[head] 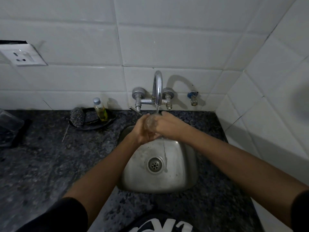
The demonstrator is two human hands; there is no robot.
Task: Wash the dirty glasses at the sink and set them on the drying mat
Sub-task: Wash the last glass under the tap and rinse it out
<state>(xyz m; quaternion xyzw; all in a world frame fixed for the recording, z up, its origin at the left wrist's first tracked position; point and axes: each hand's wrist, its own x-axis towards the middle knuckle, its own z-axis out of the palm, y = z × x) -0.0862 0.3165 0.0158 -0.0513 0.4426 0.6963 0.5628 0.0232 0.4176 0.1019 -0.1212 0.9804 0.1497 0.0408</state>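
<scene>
A sink is sitting in the surface at the centre, its drain in the basin's middle. At 12 o'clock behind it, a tap is reaching out from the wall over a glass, which the left hand and right hand are holding between them above the sink's far edge. At 10 o'clock, a tray is lying against the wall, carrying a bottle and a scrubber. A socket is sitting on the wall further left.

No legible text, only cropped shirt lettering
</scene>
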